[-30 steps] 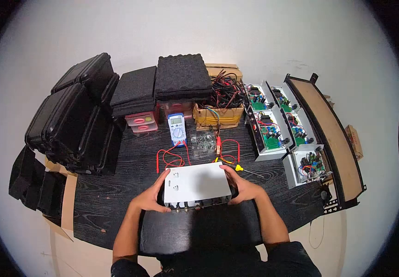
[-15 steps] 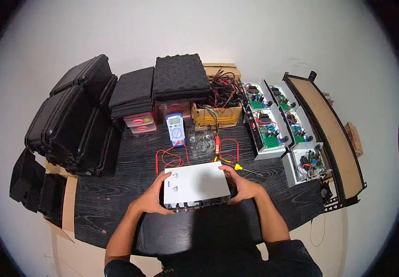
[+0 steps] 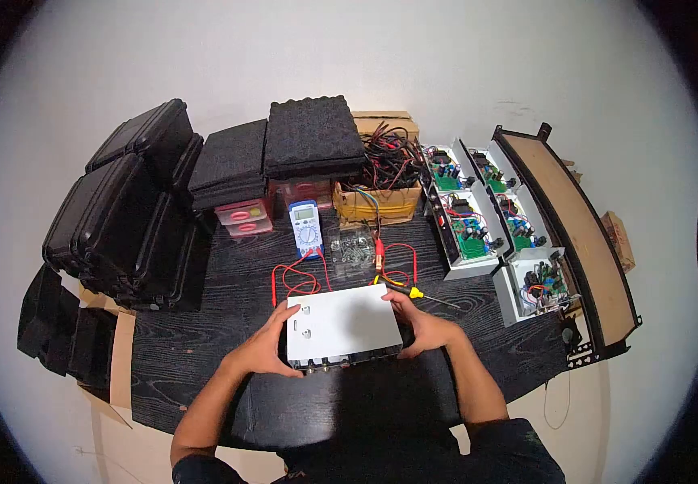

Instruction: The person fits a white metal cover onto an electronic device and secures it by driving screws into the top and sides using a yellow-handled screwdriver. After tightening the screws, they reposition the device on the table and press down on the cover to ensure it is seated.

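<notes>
Centrally, a blue-and-white digital multimeter, thin red test leads and a yellow-and-black screwdriver lie on a black wood-grained table, just beyond a flat white rectangular housing with connectors along its near edge. The left hand and the right hand clasp this housing at opposite ends, fingers part-spread against its sides. Compared with the earlier frame, the left forearm angles slightly farther outward; the grip is unchanged. Behind, a brown cardboard box banded with yellow tape holds tangled black and red cables; at right, open white metal housings contain green circuit boards.
</notes>
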